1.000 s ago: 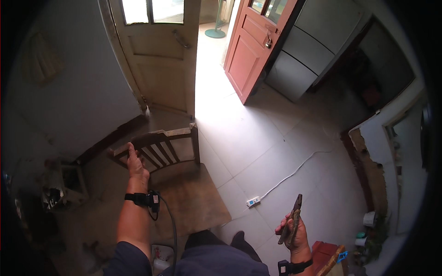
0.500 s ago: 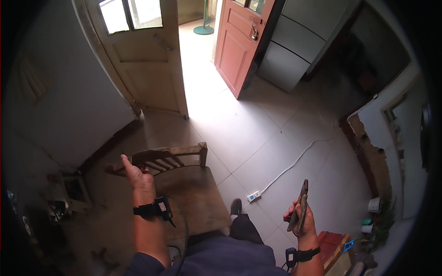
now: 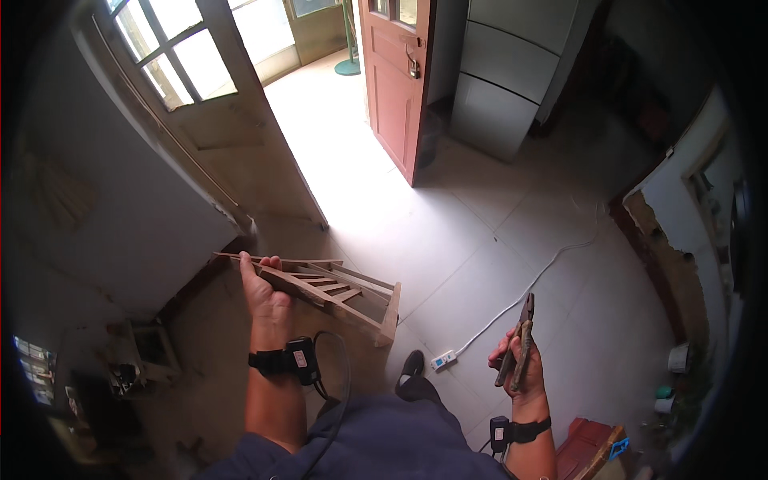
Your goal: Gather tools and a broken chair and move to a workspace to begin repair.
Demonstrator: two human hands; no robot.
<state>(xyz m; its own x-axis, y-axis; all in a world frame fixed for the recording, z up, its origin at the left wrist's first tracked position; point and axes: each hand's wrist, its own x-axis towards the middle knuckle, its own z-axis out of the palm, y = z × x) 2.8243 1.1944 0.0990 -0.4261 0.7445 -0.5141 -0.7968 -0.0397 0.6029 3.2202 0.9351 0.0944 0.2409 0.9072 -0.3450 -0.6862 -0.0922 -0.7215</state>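
Note:
A wooden chair (image 3: 346,312) with a slatted back is tipped, its backrest now turned toward me. Its back rail is in the grip of my left hand (image 3: 269,302); some of those fingers are hidden by the wood. Out to the right, my right hand (image 3: 531,379) is closed around a pair of worn pliers (image 3: 525,346), jaws pointing up and away from me. The pliers touch nothing but the hand.
A white power strip (image 3: 442,361) with a cord lies on the tiles near my shoe (image 3: 412,364). Ahead are a brown door (image 3: 232,156) and a red door (image 3: 392,96), both ajar. A red wooden piece of furniture (image 3: 588,448) stands lower right.
The chair has tilted and swung round, so its seat no longer faces up at me. My left hand has moved slightly right with it. The pliers stay in my right hand.

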